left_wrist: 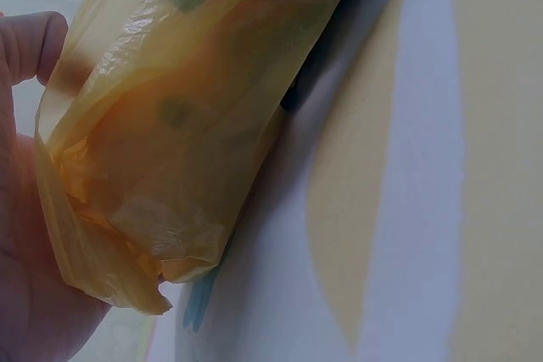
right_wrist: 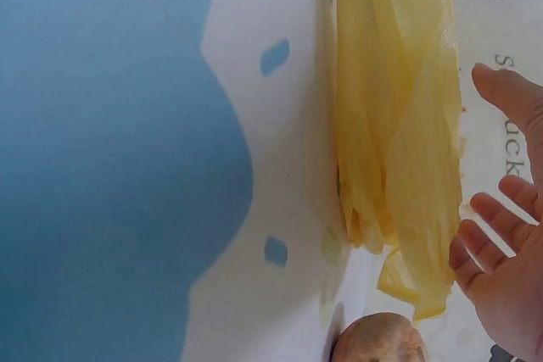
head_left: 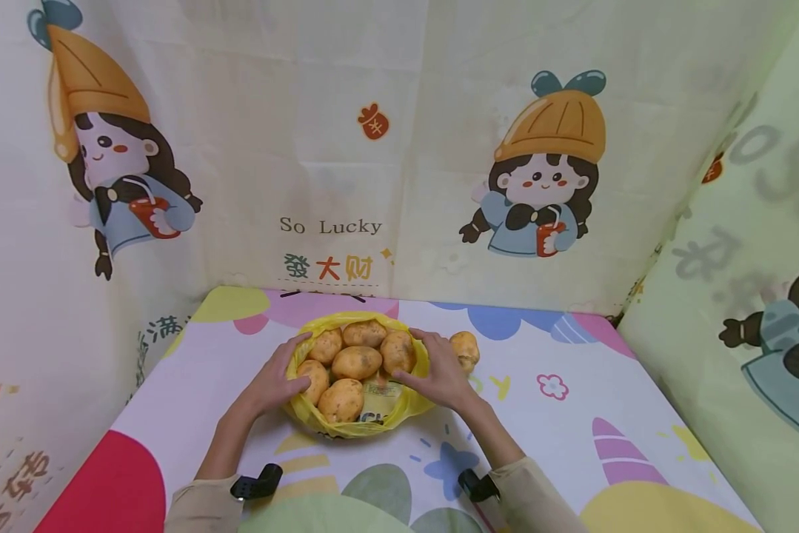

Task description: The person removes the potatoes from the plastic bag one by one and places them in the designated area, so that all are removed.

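You likely steady the yellow bag [head_left: 407, 406], right hand [head_left: 439, 374] spread, left hand [head_left: 271, 380] hard to read; next, probably grasp the right-of-centre potato [head_left: 466, 349].

We count 1 yellow bag [head_left: 409, 407] and 6 potatoes [head_left: 357, 363] showing inside it; outside we see at least 1 loose potato [head_left: 464, 345], partly hidden. We count 2 hands: 1 left hand [head_left: 275, 381] and 1 right hand [head_left: 442, 377]. We also find 2 sleeves [head_left: 206, 505], 2 black devices [head_left: 258, 483] at the wrists, 3 cartoon figures [head_left: 547, 178], 2 red pouches [head_left: 373, 121] in print and 1 pink flower outline [head_left: 553, 386].
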Tool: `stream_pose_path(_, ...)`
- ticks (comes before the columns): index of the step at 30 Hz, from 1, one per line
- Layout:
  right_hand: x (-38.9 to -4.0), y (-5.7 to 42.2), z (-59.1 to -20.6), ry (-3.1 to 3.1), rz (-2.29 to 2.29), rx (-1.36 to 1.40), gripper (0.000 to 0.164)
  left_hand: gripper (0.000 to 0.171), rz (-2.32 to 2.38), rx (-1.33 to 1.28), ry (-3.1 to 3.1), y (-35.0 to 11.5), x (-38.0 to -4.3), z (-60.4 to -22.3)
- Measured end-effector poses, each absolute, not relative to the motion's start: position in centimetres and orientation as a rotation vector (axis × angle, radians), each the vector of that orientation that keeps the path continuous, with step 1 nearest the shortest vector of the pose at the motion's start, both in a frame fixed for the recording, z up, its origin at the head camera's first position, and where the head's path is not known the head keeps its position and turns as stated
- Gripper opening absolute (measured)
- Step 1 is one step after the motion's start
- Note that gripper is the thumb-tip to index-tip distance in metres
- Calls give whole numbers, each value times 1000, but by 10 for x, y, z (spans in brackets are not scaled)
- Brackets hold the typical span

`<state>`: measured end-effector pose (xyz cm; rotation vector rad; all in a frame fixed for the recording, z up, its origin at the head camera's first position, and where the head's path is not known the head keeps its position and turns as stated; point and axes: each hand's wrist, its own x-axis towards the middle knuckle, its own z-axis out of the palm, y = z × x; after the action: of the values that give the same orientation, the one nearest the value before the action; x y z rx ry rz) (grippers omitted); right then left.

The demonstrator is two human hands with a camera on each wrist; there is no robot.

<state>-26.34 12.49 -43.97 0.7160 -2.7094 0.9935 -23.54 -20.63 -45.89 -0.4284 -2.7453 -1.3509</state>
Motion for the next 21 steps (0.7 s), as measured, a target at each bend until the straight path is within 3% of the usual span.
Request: stream_pose_path(21, -284, 118, -447, -2792, 926, 724, 87, 83, -1377, -435, -2737, -209, -237, -462)
